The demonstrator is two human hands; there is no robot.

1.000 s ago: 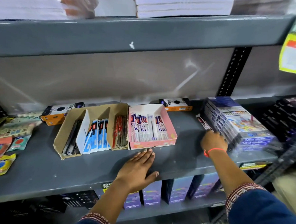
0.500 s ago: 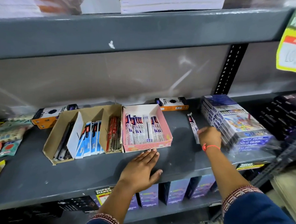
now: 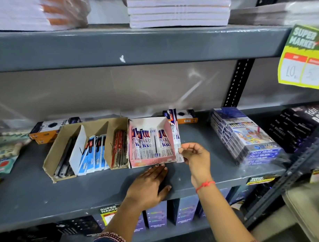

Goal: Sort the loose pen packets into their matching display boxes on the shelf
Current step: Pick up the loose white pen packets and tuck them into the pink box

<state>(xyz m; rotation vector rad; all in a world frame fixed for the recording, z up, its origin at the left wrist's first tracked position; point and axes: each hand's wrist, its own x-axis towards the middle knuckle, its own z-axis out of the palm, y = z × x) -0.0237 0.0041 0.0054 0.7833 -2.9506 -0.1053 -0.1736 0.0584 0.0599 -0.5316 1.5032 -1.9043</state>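
My right hand [image 3: 195, 154] pinches the lower end of a white pen packet [image 3: 175, 134] with blue and red print, held upright just beside the right wall of the pink display box [image 3: 148, 163]. That box holds several matching white packets. My left hand [image 3: 149, 185] lies flat on the grey shelf [image 3: 35, 192], fingertips touching the pink box's front edge. To the left stands a brown cardboard display box [image 3: 52, 158] with compartments of dark pens, blue packets [image 3: 94, 154] and red packets [image 3: 119, 148].
Wrapped crayon packs [image 3: 245, 138] are stacked to the right, dark boxes [image 3: 297, 125] beyond them. Orange-and-black boxes [image 3: 186, 116] lie at the shelf's back. Loose blister packs [image 3: 2, 151] lie far left. Paper stacks fill the upper shelf; a price tag [image 3: 303, 59] hangs top right.
My right hand lifted the white packet off the shelf near the crayon packs and carried it left to the pink box's right side. My left hand stayed at the box's front.
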